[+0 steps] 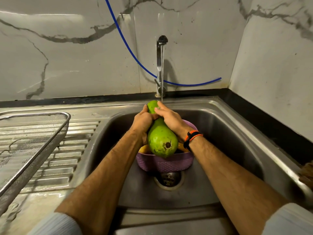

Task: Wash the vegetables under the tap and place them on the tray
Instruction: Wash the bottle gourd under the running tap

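Note:
A long green bottle gourd point(161, 141) is held over the steel sink point(225, 133), its far end under the water running from the chrome tap point(160, 65). My left hand point(143, 121) grips its narrow middle from the left. My right hand point(171, 117) wraps it from the right and above. Below it a purple perforated basket point(162, 164) stands in the sink with yellow and dark vegetables point(145, 148) partly hidden inside. A wire-mesh tray point(33, 139) rests on the ribbed drainboard at the left.
The drain point(169, 179) lies just in front of the basket. A blue hose point(128, 48) hangs along the marble wall behind the tap. A black counter strip borders the sink at the back and right. A brown object point(307, 173) sits at the right edge.

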`<state>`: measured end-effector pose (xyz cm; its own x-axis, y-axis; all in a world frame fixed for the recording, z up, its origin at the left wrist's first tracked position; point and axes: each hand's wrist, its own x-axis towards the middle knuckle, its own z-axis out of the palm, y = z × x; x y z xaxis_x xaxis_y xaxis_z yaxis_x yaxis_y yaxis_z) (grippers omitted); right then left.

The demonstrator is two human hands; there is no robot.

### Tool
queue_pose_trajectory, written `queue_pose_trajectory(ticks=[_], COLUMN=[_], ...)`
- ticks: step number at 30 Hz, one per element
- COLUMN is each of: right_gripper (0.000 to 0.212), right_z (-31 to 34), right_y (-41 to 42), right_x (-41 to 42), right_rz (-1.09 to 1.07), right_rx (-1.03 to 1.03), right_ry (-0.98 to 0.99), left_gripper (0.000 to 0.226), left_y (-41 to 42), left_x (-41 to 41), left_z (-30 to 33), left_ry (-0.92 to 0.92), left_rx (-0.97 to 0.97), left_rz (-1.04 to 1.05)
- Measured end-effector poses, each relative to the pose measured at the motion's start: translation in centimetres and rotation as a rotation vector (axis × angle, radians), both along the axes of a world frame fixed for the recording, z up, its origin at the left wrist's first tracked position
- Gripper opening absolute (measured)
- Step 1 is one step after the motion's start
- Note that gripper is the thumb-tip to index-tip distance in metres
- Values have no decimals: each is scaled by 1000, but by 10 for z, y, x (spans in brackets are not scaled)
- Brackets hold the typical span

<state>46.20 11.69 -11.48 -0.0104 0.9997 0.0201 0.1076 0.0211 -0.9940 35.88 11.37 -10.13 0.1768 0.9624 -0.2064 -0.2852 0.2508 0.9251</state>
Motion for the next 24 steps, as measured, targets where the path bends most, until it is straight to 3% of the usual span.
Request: queue_pose_trajectory(ticks=[11, 15, 18, 24], right_gripper=[62, 69, 78, 71], right_z=[5, 11, 11, 14], right_y=[-7, -12, -14, -12], right_x=[4, 3, 9, 19], right_rz=[-26, -23, -72, -123], right_rx=[-47, -38, -30, -15], right_ry=[37, 5, 41, 264], left_gripper=[77, 56, 50, 43], left_y=[-4, -1, 3, 3], left_x=[6, 2, -4, -2], left_z=[-5, -6, -11, -21], left_ry=[9, -11, -6, -21], left_rx=[-2, -37, -42, -77], left_rz=[-42, -8, 14, 48])
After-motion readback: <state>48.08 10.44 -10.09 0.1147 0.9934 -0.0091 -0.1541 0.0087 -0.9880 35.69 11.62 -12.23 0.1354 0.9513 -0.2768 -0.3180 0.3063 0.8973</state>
